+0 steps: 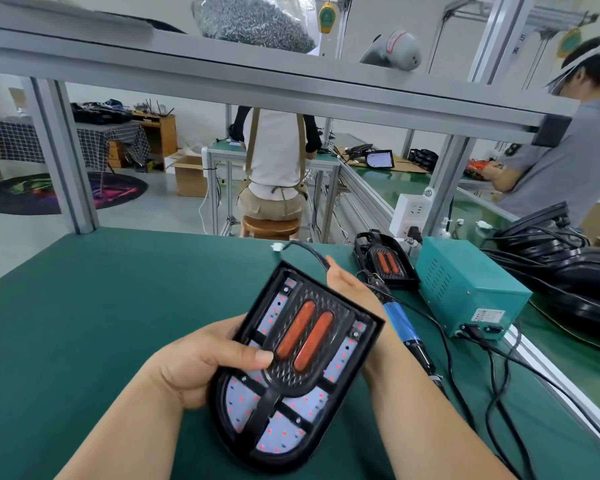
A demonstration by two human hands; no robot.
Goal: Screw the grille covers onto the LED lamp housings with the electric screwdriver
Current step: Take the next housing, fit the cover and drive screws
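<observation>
LED lamp housing (246, 457), grille cover (293, 379) seated, held over the worktop (118, 306) near its front edge. Left hand (201, 362) fingers clamped on the left rim, thumb on grille. Right hand (345, 284) behind the far side, fingers straight. Electric screwdriver (400, 323) lies toward the right edge. Second housing (385, 265) and teal power supply (465, 289) sit near the far right corner.

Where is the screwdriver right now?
In the head view, the screwdriver lies ungripped on the green mat at right, between the held lamp and the teal power box.
</observation>
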